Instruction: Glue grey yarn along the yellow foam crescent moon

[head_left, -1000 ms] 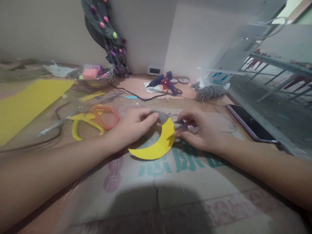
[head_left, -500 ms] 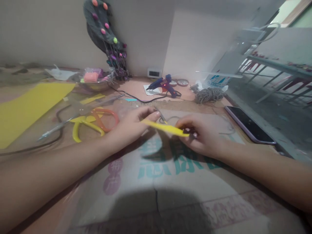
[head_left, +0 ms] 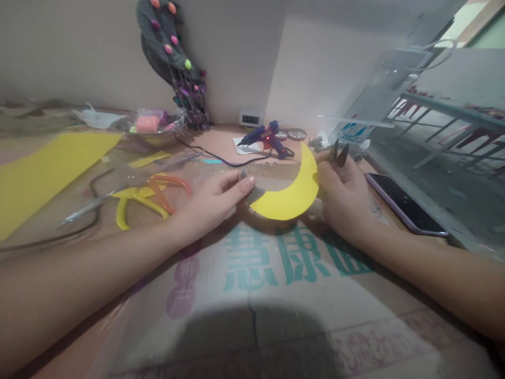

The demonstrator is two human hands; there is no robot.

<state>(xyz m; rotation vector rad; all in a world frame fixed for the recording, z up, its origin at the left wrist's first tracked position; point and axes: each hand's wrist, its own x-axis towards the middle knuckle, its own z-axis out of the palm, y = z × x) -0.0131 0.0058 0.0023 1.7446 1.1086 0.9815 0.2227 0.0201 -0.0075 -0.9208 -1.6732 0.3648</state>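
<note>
My left hand point(head_left: 223, 197) pinches the lower left tip of a yellow crescent moon cutout point(head_left: 286, 204), where dark grey yarn point(head_left: 256, 196) is wrapped round it. The crescent's flat face is turned toward me above the cardboard point(head_left: 213, 321). At its right edge, my right hand point(head_left: 345, 197) is closed with fingers curled. Two dark pointed bits point(head_left: 341, 154) stick up from that hand; what they are, and what lies inside the fingers, I cannot make out.
Behind the hands stand a blue glue gun point(head_left: 264, 138) with a cord and a small digital clock point(head_left: 251, 118). Scissors with yellow and orange handles point(head_left: 138, 202) and yellow sheet point(head_left: 51, 168) lie left. A phone point(head_left: 406, 202) lies right. A decorated grey crescent point(head_left: 161, 42) leans on the wall.
The crescent has turned from edge-on to facing me. My right hand has moved right and slightly up, partly covering the grey yarn bundle behind it. My left hand has stayed nearly in place.
</note>
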